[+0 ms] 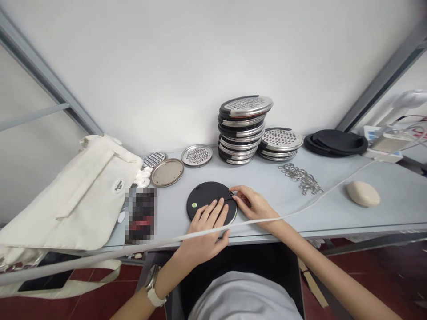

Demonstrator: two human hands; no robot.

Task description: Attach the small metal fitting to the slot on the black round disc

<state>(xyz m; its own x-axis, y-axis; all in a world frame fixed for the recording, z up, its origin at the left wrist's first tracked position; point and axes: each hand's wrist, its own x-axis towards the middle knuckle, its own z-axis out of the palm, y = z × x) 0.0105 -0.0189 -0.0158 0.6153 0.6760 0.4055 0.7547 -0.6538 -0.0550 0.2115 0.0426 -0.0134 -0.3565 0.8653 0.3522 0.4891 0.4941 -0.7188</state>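
Note:
A round black disc (207, 195) with a metal rim and a small green sticker lies flat on the grey table (333, 209) in front of me. My left hand (207, 231) rests on its near side, fingers stretched flat on the black surface. My right hand (251, 204) is at the disc's right edge, thumb and forefinger pinched on a small metal piece there. A white cable (300, 212) crosses the table just in front of both hands.
Behind the disc stand a tall stack of perforated metal discs (243, 129) and a lower stack (280, 143). Black rings (336, 142) lie back right, metal hooks (302, 178) and a beige lump (363, 194) on the right. A white cloth bag (76, 195) and loose metal lids (167, 172) are left.

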